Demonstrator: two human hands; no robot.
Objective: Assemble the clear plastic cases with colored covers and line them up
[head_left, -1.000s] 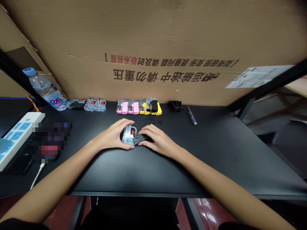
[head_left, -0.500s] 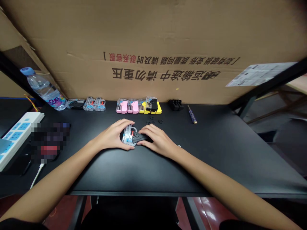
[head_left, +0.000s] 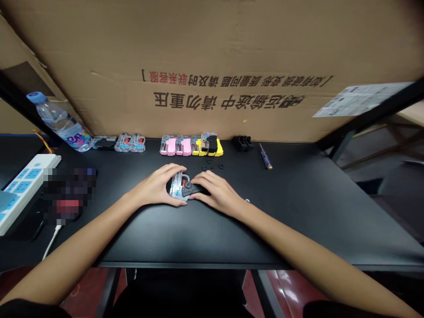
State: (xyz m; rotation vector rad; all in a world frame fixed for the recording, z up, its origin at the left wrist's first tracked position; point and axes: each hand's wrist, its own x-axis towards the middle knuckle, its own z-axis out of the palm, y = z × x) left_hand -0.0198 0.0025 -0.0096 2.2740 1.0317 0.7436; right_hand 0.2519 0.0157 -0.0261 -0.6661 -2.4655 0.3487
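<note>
On the table in front of me lies a small clear plastic toy pistol (head_left: 176, 191) with a red trigger and blue inner parts. My left hand (head_left: 160, 185) is curled around its clear body, thumb on the near side and fingers on the far side. My right hand (head_left: 217, 193) is closed on the black grip piece (head_left: 190, 190) at the other end, which carries a round black disc. The grip's far end is hidden under my right fingers. Several small black rings (head_left: 221, 166) lie just beyond my right hand.
Along the cardboard (head_left: 232, 48) at the back stand clear toys, pink-gripped toys (head_left: 171, 146), yellow-gripped toys (head_left: 215, 150) and black parts (head_left: 242, 143). A screwdriver (head_left: 265, 159) lies to their right. A water bottle (head_left: 64, 121), a power strip (head_left: 29, 185) and a phone (head_left: 71, 194) are at left.
Both hands keep the same hold on the toy pistol, and it has barely moved. The whole view has shifted very slightly.
</note>
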